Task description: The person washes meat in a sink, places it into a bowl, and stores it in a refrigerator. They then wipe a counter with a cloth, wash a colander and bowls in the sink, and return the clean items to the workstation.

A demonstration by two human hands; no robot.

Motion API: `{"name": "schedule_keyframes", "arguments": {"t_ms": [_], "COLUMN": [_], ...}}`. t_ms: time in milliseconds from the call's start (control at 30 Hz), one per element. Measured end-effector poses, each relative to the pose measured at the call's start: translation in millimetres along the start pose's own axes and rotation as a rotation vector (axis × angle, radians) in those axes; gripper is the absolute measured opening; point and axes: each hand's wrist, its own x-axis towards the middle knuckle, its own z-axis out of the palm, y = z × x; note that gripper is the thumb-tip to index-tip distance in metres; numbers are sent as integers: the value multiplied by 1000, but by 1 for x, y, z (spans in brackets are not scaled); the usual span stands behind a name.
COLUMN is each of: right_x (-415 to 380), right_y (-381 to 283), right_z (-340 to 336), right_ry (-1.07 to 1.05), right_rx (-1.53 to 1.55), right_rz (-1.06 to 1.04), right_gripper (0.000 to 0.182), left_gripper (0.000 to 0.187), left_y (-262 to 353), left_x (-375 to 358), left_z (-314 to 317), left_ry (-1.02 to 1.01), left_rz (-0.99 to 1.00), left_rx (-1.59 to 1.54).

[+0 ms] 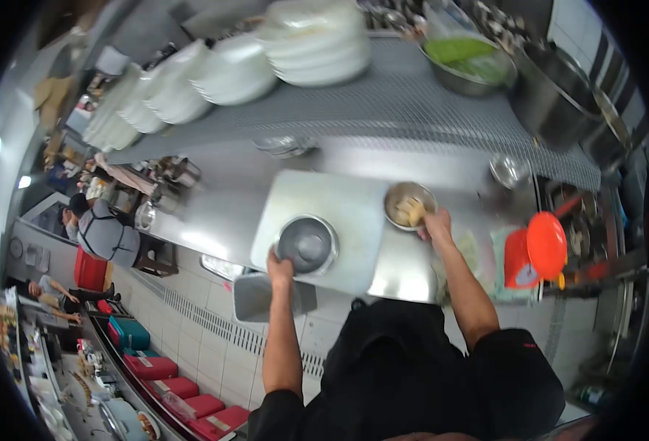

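My left hand (280,269) is closed on the rim of an empty-looking round metal bowl (308,246), thumb over its near left edge. That bowl overlaps the near part of a white cutting board (339,192). Off the board's right edge is a smaller metal bowl (398,192) with pale yellow pieces of food (412,211) in it. My right hand (437,225) is closed at its lower right rim, the fingertips partly hidden behind the bowl's edge.
Stacked white plates (317,48) and a bowl of greens (471,62) stand on the perforated shelf (390,95). An orange scale (523,257) sits right. Below the counter is a grey bin (254,298). Two people are at the left, one in a grey cap (82,204).
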Motion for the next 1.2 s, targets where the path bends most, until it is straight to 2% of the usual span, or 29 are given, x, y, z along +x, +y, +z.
{"name": "schedule_keyframes", "arguments": {"t_ms": [33,133,167,233,300,367,400,467,533,567,600,667,700,767,800,833,900,1000,1100,1167,1200], "right_x": [-12,-13,1,10,5,-12,-17,-6,51,64,94,125,129,173,190,203,224,149,82,38,22], "right_y": [-19,-33,-23,-15,-14,-17,-13,-9,18,14,16,20,8,28,37,41,49,13,-11,-18,-16], "right_z": [8,42,61,105,133,135,129,95,35,-2,-39,-118,-146,-193,-211,-220,-235,-174,-94,-44,-25], "right_ry": [101,-22,-87,-64,-234,-444,-422,-284,-87,127,396,511,611,591,470,495,577,290,114,-25,-80], "right_rx": [-30,-60,-81,-125,-156,35,99,218,401,528,624,1036,998,983,988,921,565,326,117,240,240], "right_rz": [-20,-63,-62,-39,-71,72,92,187,161,112,107,-16,18,-76,-62,-74,-23,-173,-13,67,87], "right_gripper": [22,21,21,21,23,34,46,48,46,53,53,62,62,53,42,29,21,18,20,29,26], "left_gripper": [62,66,69,72,71,66,64,59,53,50,47,42,39,40,41,42,44,44,43,43,43], "left_y": [2,8,15,41,52,39,21,-4,-15,-33,-53,-84,-93,-96,-99,-94,-98,-88,-77,-63,-54], "left_x": [2,-1,-7,-20,-34,-37,-39,-53,-82,-93,-105,-135,-149,-181,-194,-209,-233,-263,-285,-292,-293], "left_z": [2,2,0,-9,-17,-31,-40,-61,-76,-87,-98,-113,-119,-121,-121,-115,-107,-83,-62,-46,-40], "left_ry": [20,5,-17,-60,-51,-58,-65,-37,32,32,49,70,68,98,105,116,126,177,198,184,181], "left_rz": [-12,-40,-104,-173,-202,-195,-196,-216,-256,-313,-368,-453,-509,-559,-581,-585,-607,-635,-621,-602,-593], "left_rx": [-12,-86,-47,-33,-56,-127,-154,-150,-112,-94,-79,-74,-52,-48,-49,-45,-57,-63,-125,-129,-129]}}
